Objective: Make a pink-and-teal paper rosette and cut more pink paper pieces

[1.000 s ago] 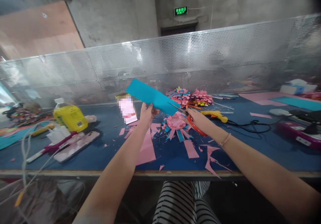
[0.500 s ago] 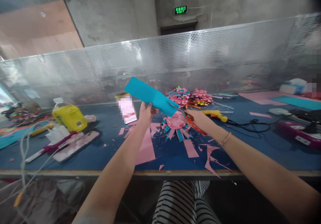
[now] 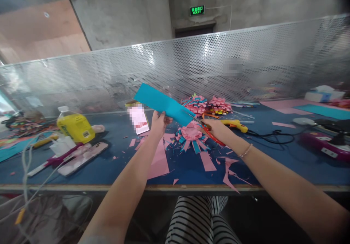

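Observation:
A strip of blue paper [image 3: 161,102] is held up over the table, pinched at its lower edge by my left hand [image 3: 161,121]. My right hand [image 3: 212,126] is closed on red-handled scissors [image 3: 216,139], whose blades meet the right end of the strip. Below the scissors lies a pink and blue paper rosette [image 3: 190,134]. Behind it sit more paper rosettes [image 3: 198,105]. Pink paper [image 3: 160,162] and cut scraps [image 3: 229,171] are scattered near the front edge.
A lit phone [image 3: 139,119] stands behind my left hand. To the left are a yellow bottle [image 3: 75,125], a phone in a pink case [image 3: 82,160] and white cables. On the right lie a yellow glue gun [image 3: 235,125] with its black cord and a purple power strip [image 3: 325,146].
The blue strip has shifted slightly to the left, and its right end near the scissor blades looks a little shorter. Both hands stay almost in place.

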`<act>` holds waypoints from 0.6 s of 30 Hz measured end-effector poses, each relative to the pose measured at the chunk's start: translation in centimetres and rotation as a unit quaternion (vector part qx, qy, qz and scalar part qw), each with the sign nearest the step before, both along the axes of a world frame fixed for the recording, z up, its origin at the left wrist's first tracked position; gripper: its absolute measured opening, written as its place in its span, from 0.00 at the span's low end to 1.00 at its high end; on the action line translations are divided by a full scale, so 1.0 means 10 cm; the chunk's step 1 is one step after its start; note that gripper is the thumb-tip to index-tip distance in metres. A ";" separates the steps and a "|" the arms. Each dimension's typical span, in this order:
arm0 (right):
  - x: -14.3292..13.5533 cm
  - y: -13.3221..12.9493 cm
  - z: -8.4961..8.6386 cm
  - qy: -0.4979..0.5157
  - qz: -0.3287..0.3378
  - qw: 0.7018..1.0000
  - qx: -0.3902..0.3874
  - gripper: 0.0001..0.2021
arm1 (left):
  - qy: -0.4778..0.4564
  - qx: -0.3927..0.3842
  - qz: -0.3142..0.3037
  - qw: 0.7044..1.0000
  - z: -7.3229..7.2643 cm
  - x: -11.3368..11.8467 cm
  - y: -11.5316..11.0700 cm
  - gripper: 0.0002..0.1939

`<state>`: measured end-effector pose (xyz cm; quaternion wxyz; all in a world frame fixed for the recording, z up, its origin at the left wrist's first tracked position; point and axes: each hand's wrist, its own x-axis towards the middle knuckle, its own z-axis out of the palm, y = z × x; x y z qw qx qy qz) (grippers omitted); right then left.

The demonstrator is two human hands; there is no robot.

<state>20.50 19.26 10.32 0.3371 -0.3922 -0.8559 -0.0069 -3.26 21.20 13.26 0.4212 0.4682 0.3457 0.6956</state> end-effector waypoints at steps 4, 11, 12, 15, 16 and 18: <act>0.00 0.00 0.00 0.000 0.013 1.000 0.005 0.12 | 0.005 -0.006 0.004 1.000 0.01 0.00 -0.01 0.11; -0.02 0.05 -0.04 -0.014 -0.030 0.999 0.009 0.13 | 0.020 -0.016 0.005 1.000 -0.01 0.03 -0.03 0.09; -0.02 0.05 -0.04 -0.018 -0.029 0.999 0.005 0.13 | 0.022 -0.016 0.006 1.000 -0.01 0.03 -0.03 0.09; -0.02 0.04 -0.04 -0.019 -0.033 0.999 0.003 0.13 | 0.028 -0.017 0.010 0.999 -0.03 0.03 -0.02 0.09; -0.02 0.04 -0.04 -0.018 -0.036 0.999 0.003 0.12 | 0.029 -0.016 0.011 0.999 -0.03 0.03 -0.01 0.09; -0.02 0.03 -0.03 -0.021 -0.035 0.999 0.002 0.12 | 0.031 -0.014 0.010 0.999 -0.04 0.02 0.00 0.09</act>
